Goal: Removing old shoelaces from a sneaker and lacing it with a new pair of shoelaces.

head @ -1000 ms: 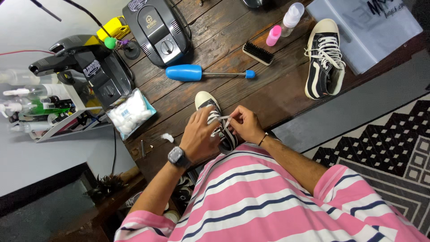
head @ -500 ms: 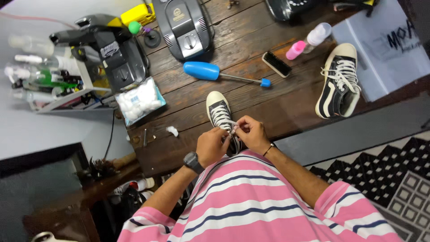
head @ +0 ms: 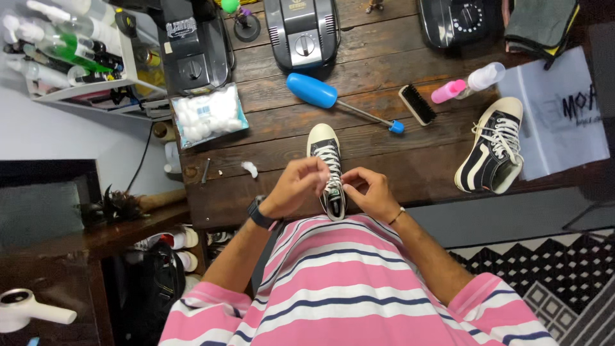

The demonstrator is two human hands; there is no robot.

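At about nine o'clock from the centre of the wooden table point(head: 269, 122), a clear plastic bag of white cotton balls point(head: 208, 116) lies flat, soft and lumpy, and a loose white tuft point(head: 250, 169) sits below it on the dark, grainy planks. The left hand point(head: 296, 188), with a dark watch point(head: 260, 214) on its wrist, comes in from seven o'clock; its fingers are curled and pressed together, pinching the white lace point(head: 330, 156) of the black sneaker point(head: 327, 168). That sneaker stands at the near table edge, its cream rubber toe pointing to twelve o'clock and its heel end tucked between the two hands, so the shoe lies just at three o'clock of the left hand and nine o'clock of the right. The right hand point(head: 369, 192) enters from five o'clock, wrist bent inward and wearing a thin bracelet; its fingertips are also bunched, nipping the lace near the tongue. Both forearms slant up from a pink, white and navy striped shirt point(head: 346, 282). Towards one o'clock of the hands lies a blue plastic shoe tree point(head: 320, 93) with a thin metal rod, then a black-bristled brush point(head: 418, 104) and a pink bottle point(head: 448, 91). At three o'clock a second, high-top sneaker point(head: 490, 157) lies tipped on its side, black canvas with white laces, beside a pale grey bag point(head: 557, 115).
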